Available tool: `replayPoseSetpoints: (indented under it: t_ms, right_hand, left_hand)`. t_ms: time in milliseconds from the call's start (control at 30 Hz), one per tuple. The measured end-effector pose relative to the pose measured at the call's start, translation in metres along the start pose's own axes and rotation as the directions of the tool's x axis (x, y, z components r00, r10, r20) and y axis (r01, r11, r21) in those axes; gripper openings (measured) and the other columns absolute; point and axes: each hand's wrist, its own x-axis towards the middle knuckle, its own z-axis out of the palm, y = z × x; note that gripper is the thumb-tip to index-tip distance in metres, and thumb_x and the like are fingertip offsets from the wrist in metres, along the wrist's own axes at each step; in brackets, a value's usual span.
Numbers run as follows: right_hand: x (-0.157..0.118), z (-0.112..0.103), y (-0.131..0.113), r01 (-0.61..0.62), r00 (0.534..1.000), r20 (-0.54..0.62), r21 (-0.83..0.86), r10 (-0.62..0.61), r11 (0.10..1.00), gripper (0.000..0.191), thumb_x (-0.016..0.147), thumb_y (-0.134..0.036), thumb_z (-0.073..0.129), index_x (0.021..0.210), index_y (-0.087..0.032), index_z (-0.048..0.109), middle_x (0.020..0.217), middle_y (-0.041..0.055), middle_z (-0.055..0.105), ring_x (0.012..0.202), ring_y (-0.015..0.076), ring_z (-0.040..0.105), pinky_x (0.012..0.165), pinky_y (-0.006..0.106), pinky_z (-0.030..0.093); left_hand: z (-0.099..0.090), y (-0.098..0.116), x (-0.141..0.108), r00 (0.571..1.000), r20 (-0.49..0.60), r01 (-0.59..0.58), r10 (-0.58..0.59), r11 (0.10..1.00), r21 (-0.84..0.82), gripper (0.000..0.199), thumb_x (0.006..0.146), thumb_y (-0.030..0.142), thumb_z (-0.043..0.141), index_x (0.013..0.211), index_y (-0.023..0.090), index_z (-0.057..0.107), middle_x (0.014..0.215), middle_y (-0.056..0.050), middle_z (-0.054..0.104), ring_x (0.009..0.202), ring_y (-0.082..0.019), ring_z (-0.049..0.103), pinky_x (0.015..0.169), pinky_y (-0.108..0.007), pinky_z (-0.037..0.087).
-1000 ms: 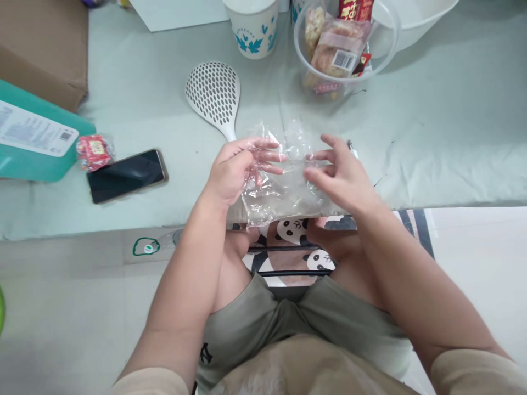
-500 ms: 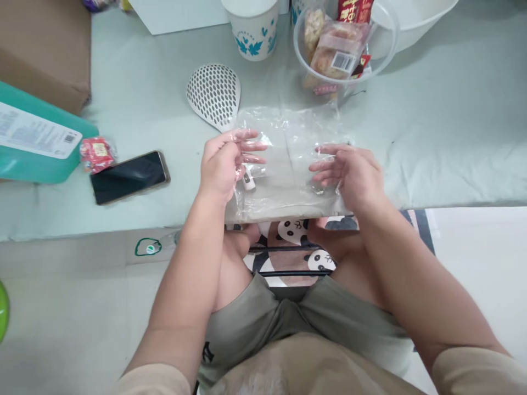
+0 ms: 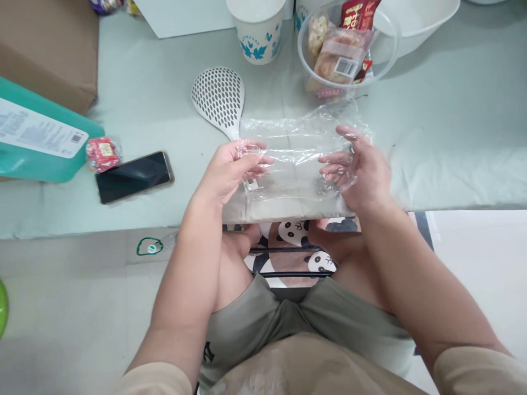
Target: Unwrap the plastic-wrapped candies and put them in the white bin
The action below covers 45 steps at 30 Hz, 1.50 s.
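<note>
A clear plastic bag is spread between my two hands over the table's front edge, its film crinkled and shiny. My left hand grips its left side, thumb laid over the fingers. On the right, my right hand holds the other side, fingers curved and thumb raised, with film wrapped about them. A white skimmer lies beyond my left hand, its perforated head pointing away. Part of its handle passes under that hand, and a white end piece shows through the film.
At the back stand a paper cup, a clear tub of packaged snacks and a white bowl. To the left are a phone, a small red packet, a green bottle and a cardboard box.
My right hand has lifted its thumb and shifted slightly right, pulling the bag's far right corner up. My left thumb now lies across the fingers. The bag's film has changed its folds.
</note>
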Motion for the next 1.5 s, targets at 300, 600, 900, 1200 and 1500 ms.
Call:
replayPoseSetpoints:
  t_ms: [300, 600, 900, 1200, 1500]
  right_hand:
    - [0.003, -0.009, 0.005, 0.217, 0.974, -0.038, -0.119, -0.223, 0.969, 0.06, 0.089, -0.031, 0.067, 0.145, -0.036, 0.045, 0.077, -0.006, 0.074, 0.062, 0.0161, 0.07, 0.055, 0.026, 0.049]
    - [0.008, -0.027, 0.007, 0.515, 0.856, 0.215, -0.414, -0.469, 0.75, 0.034, 0.084, -0.02, 0.067, 0.116, -0.03, 0.067, 0.097, 0.0004, 0.073, 0.082, 0.0157, 0.071, 0.073, 0.031, 0.059]
    - [0.014, -0.034, 0.011, 0.546, 0.701, 0.336, -0.82, -0.629, 0.17, 0.016, 0.084, -0.023, 0.069, 0.098, -0.026, 0.076, 0.101, 0.0079, 0.06, 0.092, 0.0248, 0.063, 0.089, 0.048, 0.059]
    - [-0.009, -0.027, -0.007, 0.663, 0.748, 0.361, -0.446, -0.557, 0.601, 0.022, 0.089, -0.034, 0.073, 0.072, -0.026, 0.061, 0.102, 0.0059, 0.072, 0.102, 0.0246, 0.069, 0.104, 0.048, 0.052]
    - [-0.001, -0.019, -0.004, 0.119, 0.955, 0.288, -0.148, -0.072, 0.982, 0.034, 0.069, -0.025, 0.088, 0.094, -0.029, 0.065, 0.066, -0.007, 0.056, 0.054, 0.012, 0.048, 0.051, 0.027, 0.043]
  left_hand:
    - [-0.015, -0.015, 0.012, 0.958, -0.19, -0.231, 0.215, 0.971, -0.066, 0.05, 0.082, 0.033, 0.084, 0.126, 0.026, 0.061, 0.089, 0.0, 0.081, 0.079, -0.015, 0.076, 0.069, -0.027, 0.059]
    - [-0.024, -0.036, 0.02, 0.825, -0.103, -0.524, 0.555, 0.821, 0.227, 0.032, 0.077, 0.021, 0.084, 0.107, 0.025, 0.076, 0.089, -0.001, 0.077, 0.084, -0.016, 0.074, 0.077, -0.031, 0.062]
    - [-0.027, -0.036, 0.023, 0.705, -0.137, -0.556, 0.696, 0.662, 0.502, 0.011, 0.089, 0.034, 0.078, 0.089, 0.025, 0.072, 0.101, -0.004, 0.064, 0.096, -0.017, 0.067, 0.083, -0.033, 0.061]
    - [-0.006, -0.008, -0.003, 0.819, -0.163, -0.532, 0.55, 0.835, 0.142, 0.032, 0.095, 0.055, 0.066, 0.083, 0.027, 0.056, 0.084, 0.001, 0.071, 0.102, -0.019, 0.073, 0.102, -0.043, 0.054]
    - [-0.007, -0.01, 0.006, 0.919, -0.258, -0.3, 0.297, 0.954, 0.029, 0.048, 0.087, 0.073, 0.067, 0.097, 0.03, 0.049, 0.074, 0.007, 0.063, 0.056, -0.007, 0.048, 0.045, -0.027, 0.024]
